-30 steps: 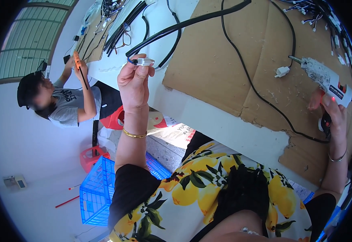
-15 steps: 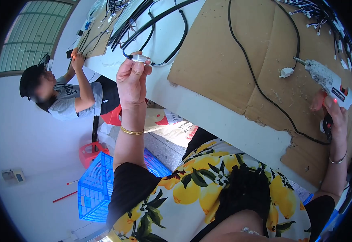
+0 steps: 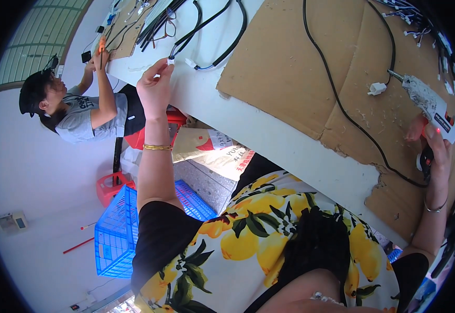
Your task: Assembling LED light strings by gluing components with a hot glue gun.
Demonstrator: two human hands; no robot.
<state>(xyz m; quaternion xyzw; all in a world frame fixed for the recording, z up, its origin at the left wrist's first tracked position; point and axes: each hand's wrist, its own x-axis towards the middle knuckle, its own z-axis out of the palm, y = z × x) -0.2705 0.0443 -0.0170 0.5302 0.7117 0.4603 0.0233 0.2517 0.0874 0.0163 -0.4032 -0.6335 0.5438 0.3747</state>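
Observation:
My left hand point(image 3: 156, 86) pinches a small white connector point(image 3: 171, 61) between thumb and fingertips, over the white table. Dark wires run from it into a black-sleeved cable point(image 3: 196, 32). Just right of that hand, apart from it, lies a second white connector point(image 3: 191, 63), on the end of another black cable point(image 3: 232, 48). At the far right my right hand point(image 3: 435, 148) is wrapped round the handle of a white glue gun point(image 3: 424, 99), its nozzle pointing up and left. Below the nozzle a white plug-like connector point(image 3: 377, 88) rests on the cardboard.
Brown cardboard point(image 3: 285, 78) covers much of the white table point(image 3: 269, 141), with a black cord point(image 3: 337, 99) across it. Bundled wires point(image 3: 420, 26) lie far right. Eyeglasses point(image 3: 164, 28) lie far left. A co-worker point(image 3: 89, 104) sits left. Blue baskets point(image 3: 115, 235) stand below.
The two white connectors, together at my left hand before, are now apart; one lies beside the hand. My left hand has shifted slightly left. My right hand keeps hold of the glue gun.

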